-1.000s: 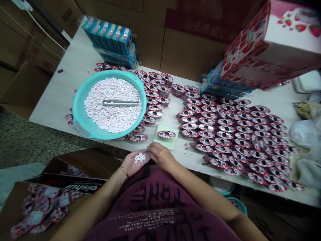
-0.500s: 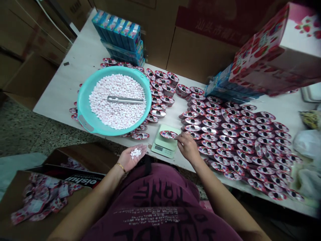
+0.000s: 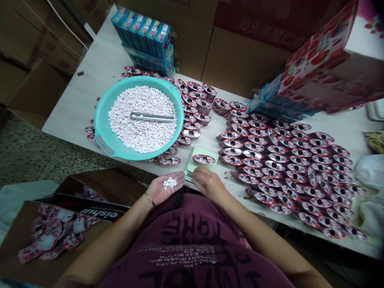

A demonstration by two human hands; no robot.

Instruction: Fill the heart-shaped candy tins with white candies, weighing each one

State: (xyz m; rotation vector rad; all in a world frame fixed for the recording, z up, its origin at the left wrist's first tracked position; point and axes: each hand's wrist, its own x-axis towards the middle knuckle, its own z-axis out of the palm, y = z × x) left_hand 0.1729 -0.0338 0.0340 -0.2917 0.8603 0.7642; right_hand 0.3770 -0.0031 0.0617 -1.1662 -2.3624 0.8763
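Observation:
My left hand [image 3: 165,188] lies palm up, fingers stretched flat, with a small heap of white candies [image 3: 170,183] on it. Just to its right, my right hand [image 3: 208,184] is over the front of a pale green kitchen scale [image 3: 192,155], covering much of its display. The fingers of that hand point left, loosely bent and a little blurred, with nothing visible in them. A red-and-white pouch [image 3: 204,159] stands upright on the scale's platform, apart from both hands. Left of the scale, a turquoise basin [image 3: 103,102] holds many white and pinkish candies [image 3: 144,138].
Metal tongs [image 3: 152,117] lie on the candies in the basin. Rows of open-topped pouches [image 3: 277,168] crowd the right of the white table [image 3: 78,94]. Blue boxes [image 3: 147,38] and a strawberry-print carton [image 3: 321,68] stand behind. A cardboard box of pouches [image 3: 51,234] is below left.
My right hand has left the pouch's right edge and moved left and towards me, over the scale's front. My left hand, still bearing the candies, appears slightly further right.

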